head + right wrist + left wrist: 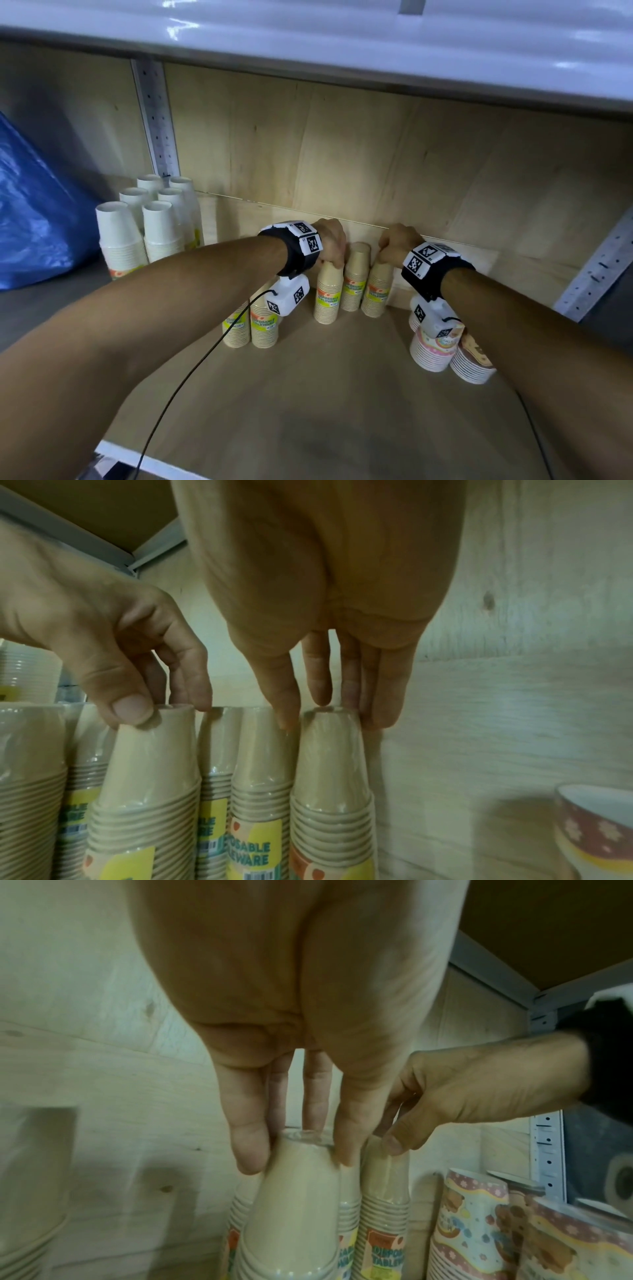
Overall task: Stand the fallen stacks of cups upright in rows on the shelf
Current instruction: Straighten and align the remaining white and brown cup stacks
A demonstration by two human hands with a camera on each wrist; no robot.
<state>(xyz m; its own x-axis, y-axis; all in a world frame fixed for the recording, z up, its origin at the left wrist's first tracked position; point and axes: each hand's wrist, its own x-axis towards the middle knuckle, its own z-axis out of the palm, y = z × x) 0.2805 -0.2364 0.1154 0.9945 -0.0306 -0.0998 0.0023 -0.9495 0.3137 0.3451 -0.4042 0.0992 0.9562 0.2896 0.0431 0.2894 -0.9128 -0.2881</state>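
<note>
Across the lower half of the head view: wooden shelf [342,394], plywood back panel behind, grey shelf overhead. Blue plastic bag [30,212], far left of frame, off the shelf board. White cup stacks [150,219], upper left, six upright in two rows. Patterned cup stacks [445,349], right of centre, upright, partly hidden by the wrist camera. Tan wrapped cup stacks, five visible, all upright: two [251,325] at centre left, three at centre near the back panel. No stack lies on its side in view, so the righting looks largely done; what seems left is squaring the tan stacks into tidy rows. Left hand [330,245], centre frame, fingertips curled over the top of the left tan stack [329,294], thumb and fingers pinching its upturned base. Right hand [397,245], just right of it, pinching the top of the right tan stack [378,291] likewise. Middle tan stack [356,277] stands untouched between the two hands.
</note>
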